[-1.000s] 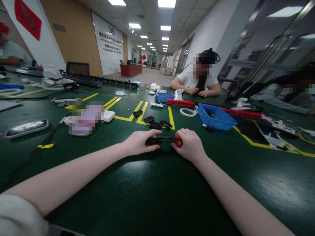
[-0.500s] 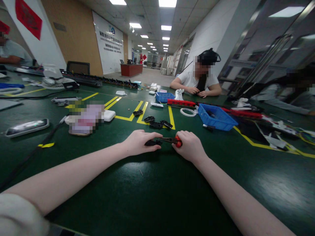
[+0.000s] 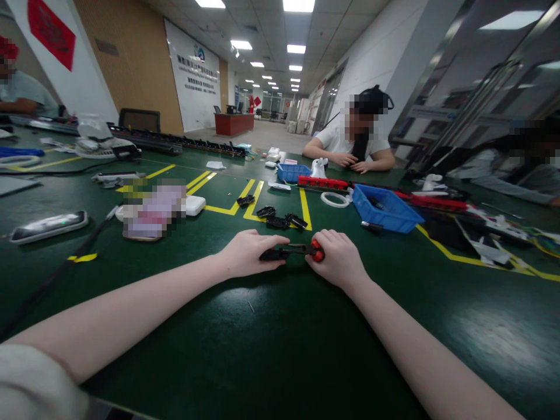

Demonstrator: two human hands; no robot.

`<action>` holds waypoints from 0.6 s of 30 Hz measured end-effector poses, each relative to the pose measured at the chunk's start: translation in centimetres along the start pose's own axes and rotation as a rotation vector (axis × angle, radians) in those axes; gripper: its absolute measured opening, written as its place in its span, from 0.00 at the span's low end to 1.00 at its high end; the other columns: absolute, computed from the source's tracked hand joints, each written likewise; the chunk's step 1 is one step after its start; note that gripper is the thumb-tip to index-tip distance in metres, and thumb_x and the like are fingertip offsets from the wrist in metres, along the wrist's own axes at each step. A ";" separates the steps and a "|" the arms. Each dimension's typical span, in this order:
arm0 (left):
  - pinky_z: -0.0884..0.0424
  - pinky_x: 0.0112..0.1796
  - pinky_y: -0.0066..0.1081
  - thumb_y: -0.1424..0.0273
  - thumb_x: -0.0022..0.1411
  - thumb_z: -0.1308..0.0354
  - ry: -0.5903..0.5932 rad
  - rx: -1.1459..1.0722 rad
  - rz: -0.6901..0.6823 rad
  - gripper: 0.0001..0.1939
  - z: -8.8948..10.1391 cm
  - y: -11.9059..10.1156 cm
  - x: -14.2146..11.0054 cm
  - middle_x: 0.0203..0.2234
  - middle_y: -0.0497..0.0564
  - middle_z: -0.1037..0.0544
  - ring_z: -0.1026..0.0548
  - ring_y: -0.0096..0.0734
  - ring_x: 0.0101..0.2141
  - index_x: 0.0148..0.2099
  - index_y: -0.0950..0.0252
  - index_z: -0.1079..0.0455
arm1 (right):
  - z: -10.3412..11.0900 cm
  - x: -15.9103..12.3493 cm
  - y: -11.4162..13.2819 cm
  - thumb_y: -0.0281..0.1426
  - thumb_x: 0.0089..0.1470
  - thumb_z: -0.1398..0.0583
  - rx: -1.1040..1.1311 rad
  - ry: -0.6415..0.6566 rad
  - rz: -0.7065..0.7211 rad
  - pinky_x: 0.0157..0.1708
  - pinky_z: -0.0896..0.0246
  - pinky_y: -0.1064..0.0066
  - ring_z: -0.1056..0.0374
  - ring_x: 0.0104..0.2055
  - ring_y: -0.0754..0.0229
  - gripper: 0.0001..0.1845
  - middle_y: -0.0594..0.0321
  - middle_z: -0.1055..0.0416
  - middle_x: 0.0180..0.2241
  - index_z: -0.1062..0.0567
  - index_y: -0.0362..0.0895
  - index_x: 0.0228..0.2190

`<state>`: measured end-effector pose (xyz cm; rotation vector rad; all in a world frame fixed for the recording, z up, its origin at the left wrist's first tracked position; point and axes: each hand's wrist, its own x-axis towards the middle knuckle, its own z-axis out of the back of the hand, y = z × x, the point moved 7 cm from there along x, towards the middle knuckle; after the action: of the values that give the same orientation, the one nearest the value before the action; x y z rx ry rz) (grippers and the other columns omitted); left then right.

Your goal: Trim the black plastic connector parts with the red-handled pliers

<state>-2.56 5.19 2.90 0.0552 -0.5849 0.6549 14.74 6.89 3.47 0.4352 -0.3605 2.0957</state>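
Observation:
My left hand pinches a small black plastic part between thumb and fingers, a little above the green table. Red-handled pliers are gripped in my right hand, their dark jaws pointing left and meeting the black part. The jaws look parted, one on each side of the part's right end, though the contact is too small to tell exactly. Beyond my hands lie several similar black parts on the table. A thin metal pin rests on the table nearer to me.
At the right stands a blue bin beside a white ring and red strips. A phone, a white case and a cable lie left. A co-worker sits across the table.
The pliers' jaws have spread apart and shifted slightly around the end of the black part. Both hands have otherwise hardly moved.

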 end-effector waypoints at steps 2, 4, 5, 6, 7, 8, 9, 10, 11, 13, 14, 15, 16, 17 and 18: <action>0.31 0.37 0.31 0.60 0.65 0.39 0.006 0.000 -0.012 0.21 -0.1 -0.1 0.0 0.36 0.49 0.19 0.21 0.33 0.34 0.57 0.60 0.33 | -0.1 0.0 0.1 0.32 0.49 0.39 0.001 0.014 0.005 0.37 0.46 0.64 0.36 0.36 0.53 0.07 0.57 0.29 0.32 0.33 0.45 0.29; 0.31 0.37 0.31 0.60 0.66 0.41 0.020 -0.003 -0.018 0.20 -0.2 -0.1 0.0 0.39 0.50 0.19 0.21 0.33 0.35 0.57 0.61 0.33 | -0.2 0.1 0.1 0.32 0.49 0.39 -0.001 0.024 0.004 0.36 0.46 0.64 0.36 0.35 0.53 0.06 0.57 0.29 0.31 0.34 0.46 0.28; 0.31 0.37 0.31 0.60 0.66 0.41 0.026 -0.006 -0.020 0.20 -0.2 -0.1 0.0 0.40 0.50 0.19 0.21 0.34 0.35 0.57 0.61 0.34 | -0.2 0.1 0.1 0.32 0.49 0.39 -0.004 0.028 0.001 0.35 0.47 0.64 0.36 0.34 0.54 0.06 0.58 0.30 0.31 0.34 0.46 0.28; 0.31 0.37 0.32 0.60 0.67 0.41 0.029 -0.009 -0.022 0.19 -0.3 0.0 0.0 0.42 0.50 0.19 0.21 0.34 0.36 0.57 0.61 0.33 | -0.2 0.0 0.1 0.32 0.49 0.40 -0.007 0.032 -0.002 0.35 0.47 0.65 0.36 0.34 0.54 0.07 0.58 0.30 0.30 0.34 0.46 0.27; 0.31 0.37 0.32 0.60 0.67 0.41 0.031 -0.010 -0.023 0.19 -0.3 0.0 0.0 0.42 0.50 0.19 0.21 0.34 0.36 0.56 0.61 0.33 | -0.3 0.0 0.0 0.31 0.49 0.40 -0.009 0.035 -0.005 0.34 0.47 0.65 0.36 0.33 0.54 0.07 0.58 0.30 0.29 0.35 0.46 0.27; 0.31 0.37 0.32 0.60 0.67 0.41 0.030 -0.009 -0.023 0.18 -0.3 0.0 0.0 0.43 0.50 0.19 0.21 0.34 0.36 0.56 0.61 0.33 | -0.3 0.0 0.0 0.31 0.49 0.40 -0.011 0.037 -0.007 0.34 0.47 0.65 0.37 0.32 0.55 0.07 0.59 0.31 0.29 0.35 0.46 0.26; 0.31 0.37 0.32 0.60 0.67 0.41 0.025 -0.007 -0.023 0.18 -0.2 0.0 0.0 0.43 0.50 0.19 0.21 0.34 0.36 0.56 0.61 0.33 | -0.4 0.0 0.0 0.31 0.49 0.40 -0.012 0.040 -0.009 0.33 0.47 0.65 0.37 0.32 0.55 0.07 0.59 0.31 0.28 0.36 0.46 0.26; 0.31 0.36 0.32 0.61 0.67 0.41 0.018 -0.005 -0.023 0.18 -0.2 0.0 0.0 0.44 0.49 0.20 0.21 0.34 0.35 0.56 0.61 0.34 | -0.4 0.0 -0.1 0.31 0.49 0.40 -0.012 0.041 -0.011 0.33 0.47 0.66 0.37 0.32 0.55 0.07 0.59 0.31 0.28 0.36 0.46 0.26; 0.31 0.36 0.32 0.61 0.67 0.41 0.009 -0.005 -0.023 0.19 -0.2 0.1 0.0 0.44 0.49 0.20 0.21 0.34 0.35 0.57 0.60 0.34 | -0.5 0.0 -0.1 0.31 0.49 0.40 -0.011 0.043 -0.012 0.33 0.47 0.66 0.37 0.31 0.56 0.07 0.59 0.31 0.28 0.36 0.46 0.26; 0.30 0.36 0.32 0.61 0.67 0.41 0.000 -0.007 -0.028 0.21 -0.1 0.1 0.0 0.45 0.49 0.20 0.22 0.34 0.36 0.59 0.60 0.36 | -0.5 0.0 -0.1 0.31 0.49 0.40 -0.010 0.047 -0.016 0.33 0.47 0.66 0.38 0.31 0.56 0.08 0.60 0.31 0.28 0.36 0.46 0.26; 0.30 0.36 0.32 0.61 0.67 0.41 -0.001 -0.006 -0.031 0.21 -0.2 0.1 0.0 0.45 0.49 0.20 0.22 0.34 0.36 0.60 0.59 0.36 | -0.6 0.0 -0.2 0.31 0.49 0.40 -0.009 0.048 -0.017 0.33 0.47 0.66 0.38 0.31 0.56 0.08 0.60 0.32 0.28 0.36 0.46 0.26; 0.30 0.36 0.32 0.61 0.68 0.41 0.004 -0.003 -0.033 0.21 -0.2 0.1 0.0 0.45 0.50 0.20 0.22 0.34 0.36 0.60 0.59 0.36 | -0.6 0.0 -0.2 0.31 0.48 0.39 -0.009 0.049 -0.020 0.33 0.47 0.66 0.38 0.31 0.56 0.08 0.60 0.32 0.28 0.36 0.46 0.26; 0.30 0.36 0.31 0.60 0.68 0.42 0.011 -0.001 -0.035 0.21 -0.2 0.1 0.0 0.44 0.50 0.20 0.22 0.34 0.35 0.60 0.59 0.35 | -0.6 0.0 -0.2 0.31 0.48 0.39 -0.009 0.048 -0.023 0.33 0.47 0.66 0.38 0.31 0.56 0.08 0.60 0.32 0.28 0.36 0.46 0.26; 0.30 0.36 0.31 0.60 0.68 0.42 0.018 0.000 -0.034 0.20 -0.3 0.1 0.0 0.44 0.51 0.20 0.22 0.34 0.35 0.59 0.59 0.35 | -0.6 0.0 -0.2 0.31 0.48 0.39 -0.009 0.048 -0.026 0.33 0.47 0.66 0.38 0.31 0.55 0.08 0.60 0.32 0.28 0.36 0.46 0.26; 0.30 0.37 0.31 0.60 0.68 0.43 0.022 -0.002 -0.032 0.20 -0.3 0.1 0.0 0.44 0.51 0.21 0.22 0.34 0.35 0.59 0.59 0.35 | -0.6 0.0 -0.3 0.31 0.48 0.39 -0.009 0.048 -0.029 0.33 0.47 0.66 0.38 0.31 0.55 0.08 0.60 0.32 0.28 0.36 0.46 0.26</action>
<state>-2.50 5.36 2.66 0.0555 -0.5619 0.6234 14.87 7.25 2.94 0.3825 -0.3337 2.0717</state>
